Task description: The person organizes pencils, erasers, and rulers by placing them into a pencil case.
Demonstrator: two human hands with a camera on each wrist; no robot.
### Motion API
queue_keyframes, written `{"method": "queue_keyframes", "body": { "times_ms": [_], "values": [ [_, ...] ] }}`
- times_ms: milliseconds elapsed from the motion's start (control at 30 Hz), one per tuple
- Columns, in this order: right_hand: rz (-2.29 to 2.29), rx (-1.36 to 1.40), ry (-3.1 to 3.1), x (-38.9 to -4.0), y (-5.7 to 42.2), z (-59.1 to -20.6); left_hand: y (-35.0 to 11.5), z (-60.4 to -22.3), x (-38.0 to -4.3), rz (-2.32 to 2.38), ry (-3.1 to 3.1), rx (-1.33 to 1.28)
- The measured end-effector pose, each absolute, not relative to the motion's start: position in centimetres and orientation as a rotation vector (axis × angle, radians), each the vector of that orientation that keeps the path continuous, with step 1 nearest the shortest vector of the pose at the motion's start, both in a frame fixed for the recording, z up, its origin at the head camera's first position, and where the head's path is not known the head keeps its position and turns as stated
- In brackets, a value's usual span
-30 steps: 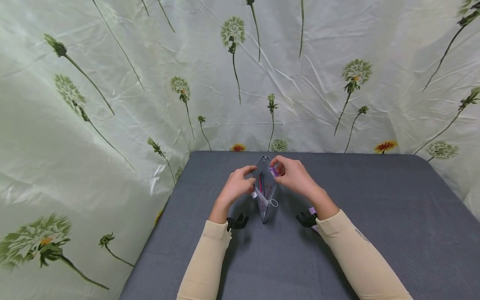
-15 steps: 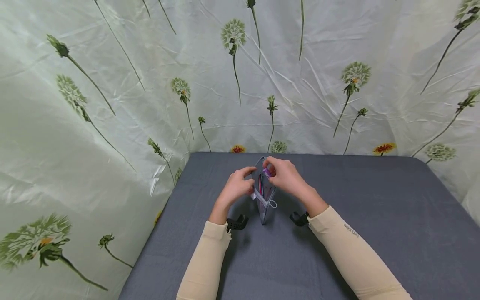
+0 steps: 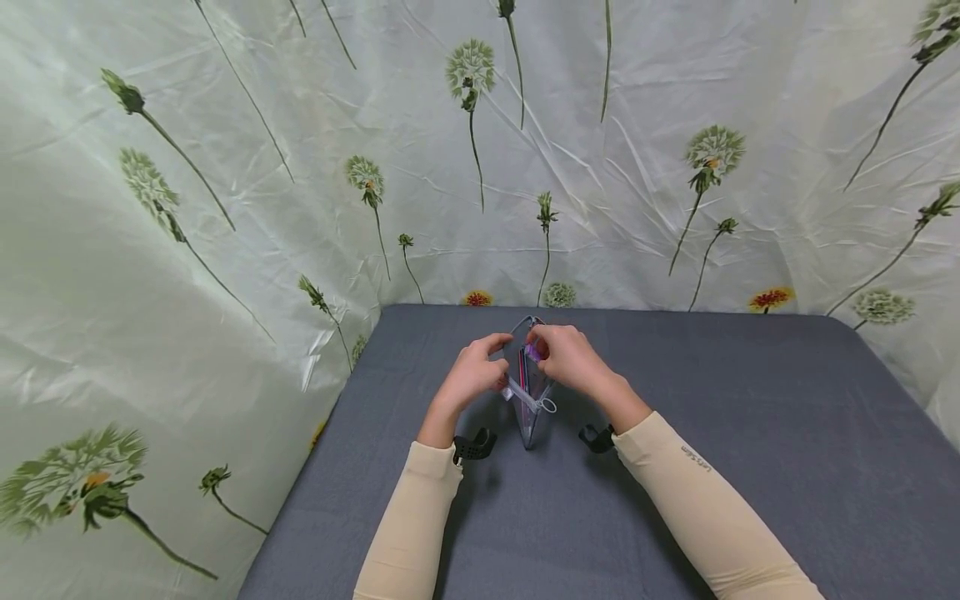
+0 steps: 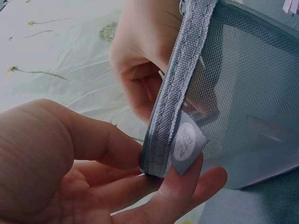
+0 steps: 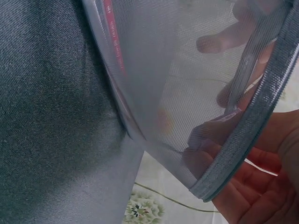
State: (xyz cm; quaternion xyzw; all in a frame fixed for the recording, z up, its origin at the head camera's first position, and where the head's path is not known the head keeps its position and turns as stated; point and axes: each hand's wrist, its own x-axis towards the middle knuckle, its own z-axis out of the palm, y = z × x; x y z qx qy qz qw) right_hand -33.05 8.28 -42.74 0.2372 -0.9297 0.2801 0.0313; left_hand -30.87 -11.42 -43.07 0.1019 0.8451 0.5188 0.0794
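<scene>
While the person's left grip (image 3: pixel 474 367) pinches the taped rim of a mesh pouch (image 3: pixel 528 427) between thumb and fingers, the right grip (image 3: pixel 573 358) holds a small purple piece (image 3: pixel 533 352) at its mouth. The pouch stands upright on the counter (image 3: pixel 750 392), near the far edge and left of that edge's middle, its mouth spread into a narrow, pointed oval. Its walls are sheer grey netting, bound at the top by ribbed, woven tape (image 4: pixel 184 70). Slim, straight pencils (image 3: pixel 522 371) show inside. Matt dark grey cloth covers the counter, whose far right corner is rounded; behind the far edge hangs a glossy, creased sheet (image 3: pixel 420 125) printed with dandelions. Smooth, snug cream sleeves (image 3: pixel 712 500) cover both forearms, with a black band (image 3: pixel 474 446) at each wrist.

Only the head view shows both ends of the pouch, the round ring (image 3: pixel 548 399) at the near one, and the piece's purple plainly. The left wrist view brings out a folded grey label (image 4: pixel 187 142) with a pale oval and raised marks, fingertips against it, and a cropped lilac thing (image 4: pixel 292 6), too little seen to name. Through the netting, the right wrist view shows pale lettering along a pink pencil (image 5: pixel 113 37).
</scene>
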Motion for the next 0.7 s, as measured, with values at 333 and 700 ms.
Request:
{"method": "queue_keyframes", "body": {
  "times_ms": [333,700],
  "values": [
    [0.765,0.754,-2.882,-33.21,7.73,-42.65,-11.52,-43.23,-30.92,1.541,2.549,0.312],
    [0.732,0.763,-2.894,-33.43,7.28,-42.86,-11.6,-43.22,-30.94,1.538,2.554,0.31]
  ]
}}
